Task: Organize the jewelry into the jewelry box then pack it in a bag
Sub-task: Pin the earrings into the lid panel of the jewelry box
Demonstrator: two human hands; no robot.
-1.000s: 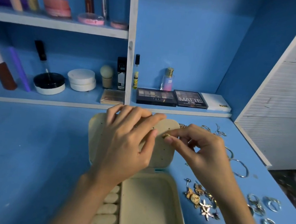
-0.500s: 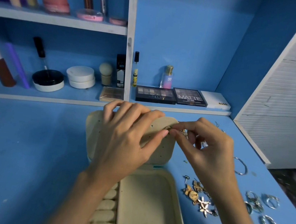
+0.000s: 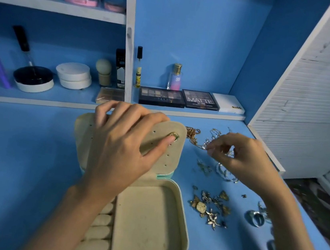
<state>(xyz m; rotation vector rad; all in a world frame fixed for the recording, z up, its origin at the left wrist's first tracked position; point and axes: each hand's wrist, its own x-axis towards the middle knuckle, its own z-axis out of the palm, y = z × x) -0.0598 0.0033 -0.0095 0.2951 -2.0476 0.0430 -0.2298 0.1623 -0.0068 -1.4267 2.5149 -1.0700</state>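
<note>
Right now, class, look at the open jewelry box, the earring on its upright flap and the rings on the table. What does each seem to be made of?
Jewelry box: beige, matte, slightly fuzzy lining with no shine, probably velvet or suede-like fabric.
Earring: gold-toned metal that glints; plated or solid cannot be told.
Rings: silver-toned polished metal with bright reflections.

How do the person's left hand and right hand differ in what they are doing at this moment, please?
The left hand lies over the earring panel of the jewelry box, its thumb on a gold earring; the right hand is off the box, above the table. The left hand's fingers curl over the panel's top edge; the right hand pinches a small silver piece. Both are bare.
</note>
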